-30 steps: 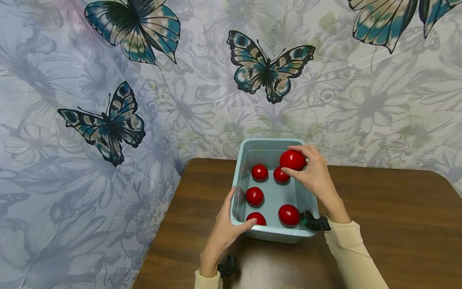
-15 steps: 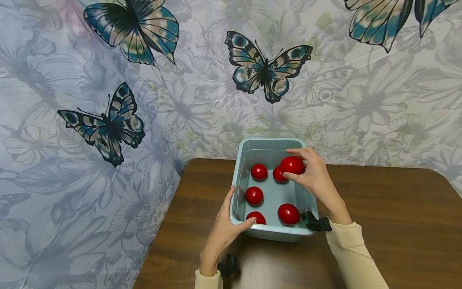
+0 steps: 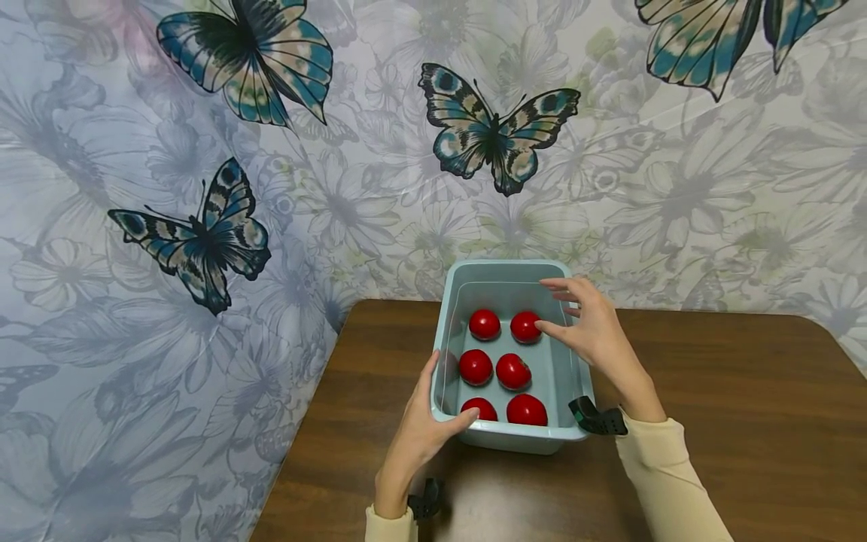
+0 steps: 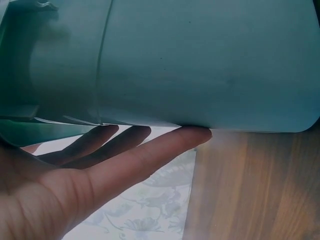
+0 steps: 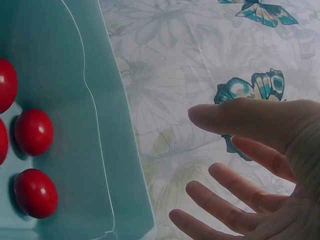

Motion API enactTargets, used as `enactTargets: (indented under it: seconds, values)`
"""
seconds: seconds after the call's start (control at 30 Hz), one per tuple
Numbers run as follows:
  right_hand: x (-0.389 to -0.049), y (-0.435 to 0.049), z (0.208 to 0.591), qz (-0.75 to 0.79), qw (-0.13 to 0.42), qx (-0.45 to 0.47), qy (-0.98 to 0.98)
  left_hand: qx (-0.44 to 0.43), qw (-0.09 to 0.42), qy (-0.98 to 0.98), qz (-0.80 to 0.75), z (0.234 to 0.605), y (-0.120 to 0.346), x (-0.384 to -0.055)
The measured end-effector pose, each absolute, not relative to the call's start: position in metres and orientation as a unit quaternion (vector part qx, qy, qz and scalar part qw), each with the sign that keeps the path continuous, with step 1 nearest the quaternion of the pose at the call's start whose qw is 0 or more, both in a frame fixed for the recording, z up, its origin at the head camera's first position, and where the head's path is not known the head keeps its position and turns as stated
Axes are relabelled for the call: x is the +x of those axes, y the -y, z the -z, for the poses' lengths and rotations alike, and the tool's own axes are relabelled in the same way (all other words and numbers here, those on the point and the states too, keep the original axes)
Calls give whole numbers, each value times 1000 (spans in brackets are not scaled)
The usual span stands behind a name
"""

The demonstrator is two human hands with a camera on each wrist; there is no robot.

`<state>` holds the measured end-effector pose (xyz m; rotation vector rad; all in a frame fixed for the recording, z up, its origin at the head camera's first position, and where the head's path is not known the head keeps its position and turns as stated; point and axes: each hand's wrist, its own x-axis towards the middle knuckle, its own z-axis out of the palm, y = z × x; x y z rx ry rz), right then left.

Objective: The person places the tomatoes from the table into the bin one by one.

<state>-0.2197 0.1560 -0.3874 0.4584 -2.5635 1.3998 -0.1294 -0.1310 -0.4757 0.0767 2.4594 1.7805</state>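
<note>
Shiny red tomatoes, several in all, sit inside a pale blue-green plastic tub (image 3: 515, 444) in the head view. At the back right of them is one tomato (image 3: 525, 327), with the thumb of my right hand (image 3: 594, 329) close beside it. That hand holds nothing; its thumb and fingers are spread apart over the tub's right side. A tomato (image 3: 513, 372) with a small mark on top lies in the middle. Lower down is another tomato (image 3: 527, 410). My left hand (image 3: 423, 433) spans the front left corner, straight fingers (image 4: 145, 162) touching the outer wall and thumb over the front rim.
Under the tub is a brown wooden table (image 3: 731, 406), its back edge just behind it. A cloth with butterflies (image 3: 497, 132) and grey flowers hangs behind and to the left. Each wrist wears a black strap (image 3: 597, 416).
My right hand has let go of a tomato inside the tub and its fingers have spread. The lower right tomato has shifted left. My left hand stays at the corner.
</note>
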Motion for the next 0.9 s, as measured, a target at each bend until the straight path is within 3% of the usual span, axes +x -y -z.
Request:
enactTargets:
  seconds: [0.63, 0.9]
  values:
    - [-218, -181, 387, -468, 102, 149, 865, 44, 56, -809, -584, 473, 138, -132]
    - [-216, -199, 386, -450, 144, 134, 871, 78, 77, -894, -435, 420, 142, -144]
